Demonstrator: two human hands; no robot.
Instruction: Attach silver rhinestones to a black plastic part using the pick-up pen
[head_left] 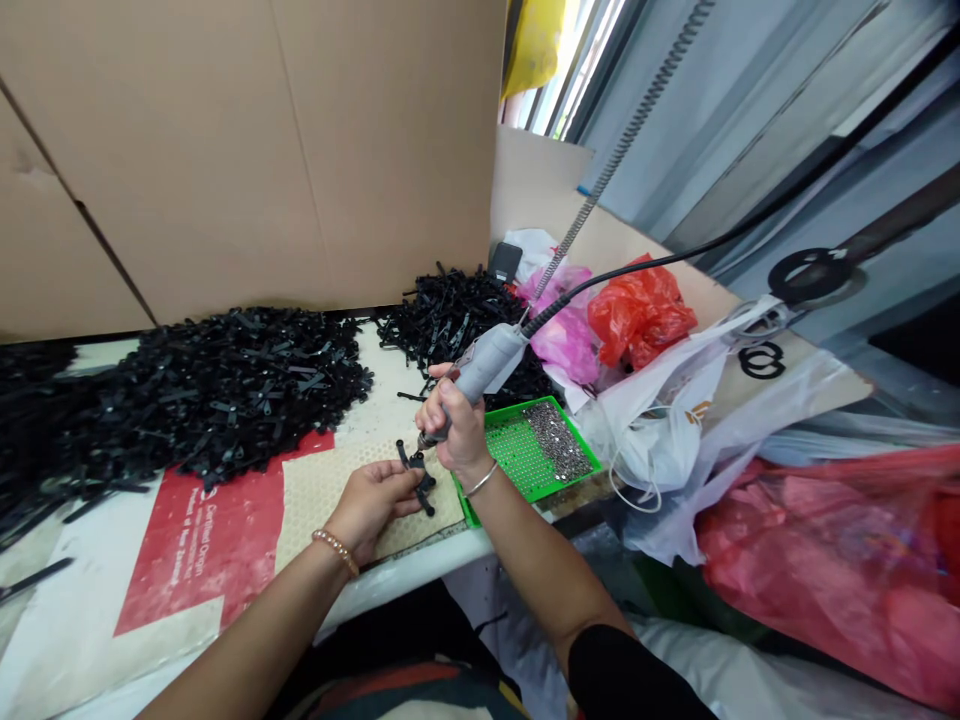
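My right hand (454,425) is wrapped around a grey electric screwdriver (491,360), tilted with its tip down and to the left. The tip meets or nearly meets a small black plastic part (424,488) with several arms. Fingers and thumb of my left hand (381,500) pinch that part from the left, just above a beige dimpled mat (330,495). Right beside my right wrist lies a green tray (510,455) with a grid of holes, holding many small metal screws (556,440) at its right side.
Heaps of black plastic parts (262,380) cover the table's left and back, against a cardboard panel (247,150). A coiled spring (622,140) and a black cable (675,255) run up from the screwdriver. Plastic bags, one red (641,315), crowd the right.
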